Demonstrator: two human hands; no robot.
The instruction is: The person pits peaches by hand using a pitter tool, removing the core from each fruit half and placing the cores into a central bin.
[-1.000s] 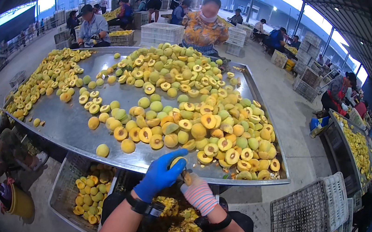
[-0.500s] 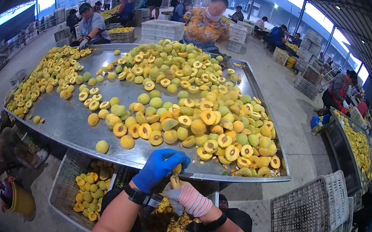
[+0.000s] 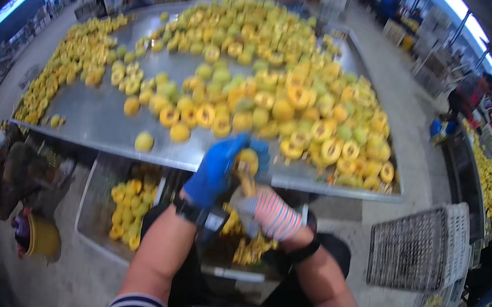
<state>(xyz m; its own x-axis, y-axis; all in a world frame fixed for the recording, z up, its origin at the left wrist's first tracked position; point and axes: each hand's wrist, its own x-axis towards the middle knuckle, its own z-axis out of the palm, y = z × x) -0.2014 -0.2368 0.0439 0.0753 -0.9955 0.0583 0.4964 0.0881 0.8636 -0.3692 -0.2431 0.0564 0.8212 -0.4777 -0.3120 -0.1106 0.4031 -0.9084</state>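
Observation:
My left hand (image 3: 214, 169), in a blue glove, is closed around a halved yellow peach (image 3: 247, 161) at the near edge of the metal table (image 3: 189, 157). Just below it, my right hand (image 3: 275, 213), in a striped glove with grey fingers, grips a short tan-handled tool (image 3: 248, 185). The tool's upper end meets the peach; motion blur hides its exact shape. Many peaches, whole and halved, lie heaped on the tabletop (image 3: 319, 119), some halves showing brown pit areas.
Below the table edge, a crate (image 3: 90, 195) at left holds peach halves; yellow scraps (image 3: 252, 250) lie between my knees. A grey plastic crate (image 3: 410, 250) stands at right, a yellow bucket (image 3: 44, 235) at left. Other people work at tables further off.
The view has tipped downward, so the table sits higher in the picture and my striped shirt shows. My left hand has turned, exposing the peach's face; both hands stay together at the tool.

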